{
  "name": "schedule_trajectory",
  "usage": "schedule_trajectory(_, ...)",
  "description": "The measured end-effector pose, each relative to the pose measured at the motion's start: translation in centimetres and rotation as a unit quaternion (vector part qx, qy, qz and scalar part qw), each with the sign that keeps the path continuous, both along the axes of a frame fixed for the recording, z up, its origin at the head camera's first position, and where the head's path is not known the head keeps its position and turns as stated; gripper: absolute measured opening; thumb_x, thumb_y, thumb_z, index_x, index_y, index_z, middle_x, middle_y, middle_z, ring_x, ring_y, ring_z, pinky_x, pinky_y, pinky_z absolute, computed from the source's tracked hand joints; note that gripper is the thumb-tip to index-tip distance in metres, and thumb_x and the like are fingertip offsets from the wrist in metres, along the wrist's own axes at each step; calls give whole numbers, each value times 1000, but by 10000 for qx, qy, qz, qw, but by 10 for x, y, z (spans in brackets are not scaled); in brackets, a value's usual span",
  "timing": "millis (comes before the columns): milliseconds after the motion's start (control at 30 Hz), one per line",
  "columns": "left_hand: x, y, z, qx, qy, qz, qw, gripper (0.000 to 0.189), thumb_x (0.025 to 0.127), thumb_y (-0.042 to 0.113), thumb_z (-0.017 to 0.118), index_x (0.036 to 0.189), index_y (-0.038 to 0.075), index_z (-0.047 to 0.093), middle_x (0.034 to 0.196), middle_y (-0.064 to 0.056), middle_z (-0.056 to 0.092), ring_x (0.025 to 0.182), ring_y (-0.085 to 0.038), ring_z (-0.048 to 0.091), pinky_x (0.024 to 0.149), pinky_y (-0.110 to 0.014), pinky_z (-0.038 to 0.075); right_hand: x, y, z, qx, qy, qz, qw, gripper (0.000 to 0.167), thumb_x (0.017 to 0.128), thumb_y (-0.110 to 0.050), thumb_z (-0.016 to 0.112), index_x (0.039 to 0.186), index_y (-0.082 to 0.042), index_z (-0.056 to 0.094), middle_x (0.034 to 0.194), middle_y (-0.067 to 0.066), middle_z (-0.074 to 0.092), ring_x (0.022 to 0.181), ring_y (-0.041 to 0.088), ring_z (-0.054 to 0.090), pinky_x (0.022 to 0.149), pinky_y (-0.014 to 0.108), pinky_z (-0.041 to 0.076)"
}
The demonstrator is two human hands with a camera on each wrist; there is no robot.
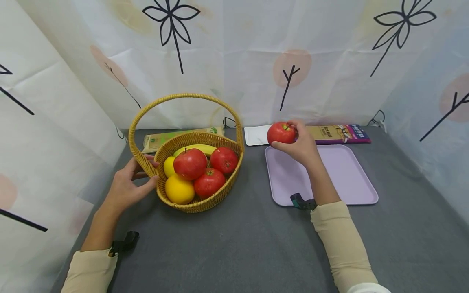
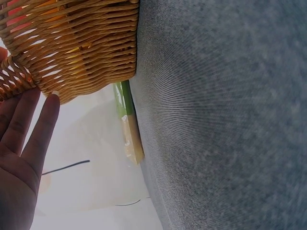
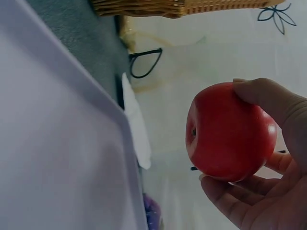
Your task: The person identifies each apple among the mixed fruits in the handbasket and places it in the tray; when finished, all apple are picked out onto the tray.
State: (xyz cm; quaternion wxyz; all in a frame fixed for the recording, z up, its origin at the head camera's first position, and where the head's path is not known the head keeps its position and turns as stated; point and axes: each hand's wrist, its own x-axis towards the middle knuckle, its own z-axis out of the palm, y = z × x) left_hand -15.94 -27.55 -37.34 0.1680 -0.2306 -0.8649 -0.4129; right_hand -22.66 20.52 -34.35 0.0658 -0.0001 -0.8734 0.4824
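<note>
My right hand [image 1: 302, 146] holds a red apple [image 1: 281, 133] in the air above the back left edge of a lilac tray [image 1: 346, 175]. In the right wrist view the thumb lies on one side of the apple [image 3: 230, 132] and the fingers on the other. On the left stands a wicker basket [image 1: 199, 206] with a tall arched handle. My left hand [image 1: 130, 183] grips it at the foot of the handle, thumb and fingers on either side. Inside lie three red apples [image 1: 190, 164], an orange [image 1: 179, 190], a smaller yellow fruit [image 1: 169, 167] and a banana [image 1: 199, 149].
Along the back of the grey table [image 1: 234, 244] lie a green and tan packet [image 1: 157, 142], a white flat packet [image 1: 256, 135] and a purple and gold packet [image 1: 340, 134]. Printed white curtains [image 1: 234, 81] hang behind and at both sides.
</note>
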Motion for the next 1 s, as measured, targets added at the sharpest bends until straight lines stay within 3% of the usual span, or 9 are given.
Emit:
schedule_trajectory(433, 1, 1, 1, -29, -100, 79, 9999, 54, 81, -3, 77, 129, -2, 52, 112, -9, 69, 98, -1, 61, 82, -15, 52, -9, -6, -20, 767, -333, 53, 9965, 89, 77, -23, 85, 148, -4, 35, 143, 21, 43, 131, 40, 41, 99, 59, 47)
schedule_trajectory(633, 0, 1, 0, 10, -136, 60, 9999, 54, 81, -3, 76, 129, -3, 52, 113, -10, 68, 98, -1, 61, 82, -14, 51, -11, -5, -25, 909, -635, 54, 9938, 89, 79, -23, 84, 150, -5, 34, 144, 22, 42, 132, 41, 40, 102, 60, 44)
schedule_trajectory(1000, -1, 1, -2, 5, -130, 102, 9999, 55, 80, -3, 77, 129, -2, 52, 113, -9, 69, 98, -1, 61, 82, -13, 51, -15, -5, -32, 1110, -683, 226, 9912, 85, 78, -21, 84, 146, -4, 37, 139, 24, 42, 129, 41, 42, 101, 59, 45)
